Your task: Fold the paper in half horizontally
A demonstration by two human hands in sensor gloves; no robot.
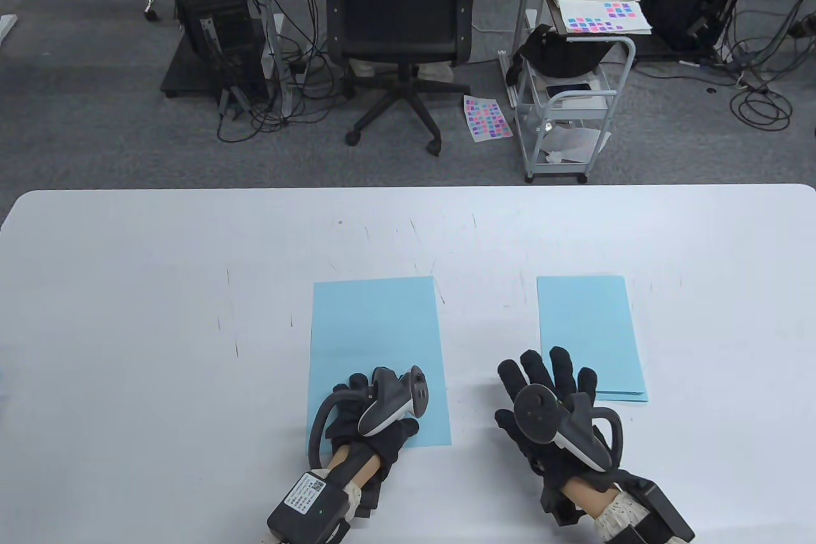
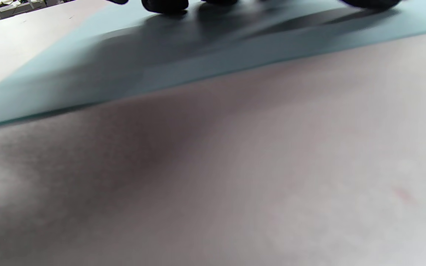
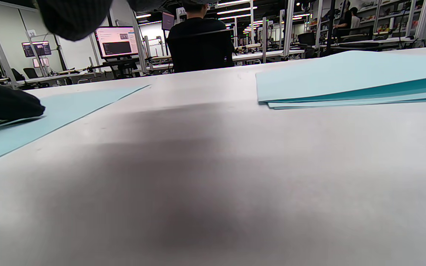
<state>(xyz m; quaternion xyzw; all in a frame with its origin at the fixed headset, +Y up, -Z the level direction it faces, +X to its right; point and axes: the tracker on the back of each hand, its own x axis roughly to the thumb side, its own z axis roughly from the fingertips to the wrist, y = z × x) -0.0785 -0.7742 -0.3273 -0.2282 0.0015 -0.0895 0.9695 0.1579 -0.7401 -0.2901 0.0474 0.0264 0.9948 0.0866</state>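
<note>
a: one counter [image 1: 191, 263], two blue papers. where's the one to fold?

b: the flat sheet [image 1: 376, 327] lies mid-counter, long axis running away from the person; the left hand [image 1: 373, 407] rests on its near end, fingers curled, so it's nearer.

a: the other?

b: the folded paper [image 1: 590, 333] sits to the right; the right hand [image 1: 551, 397] lies spread beside it, holding nothing.

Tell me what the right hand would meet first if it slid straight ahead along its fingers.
Probably the folded blue paper: the right hand points away from the person, its fingers already near that paper's close edge. Whether they touch it, I cannot tell.
</note>
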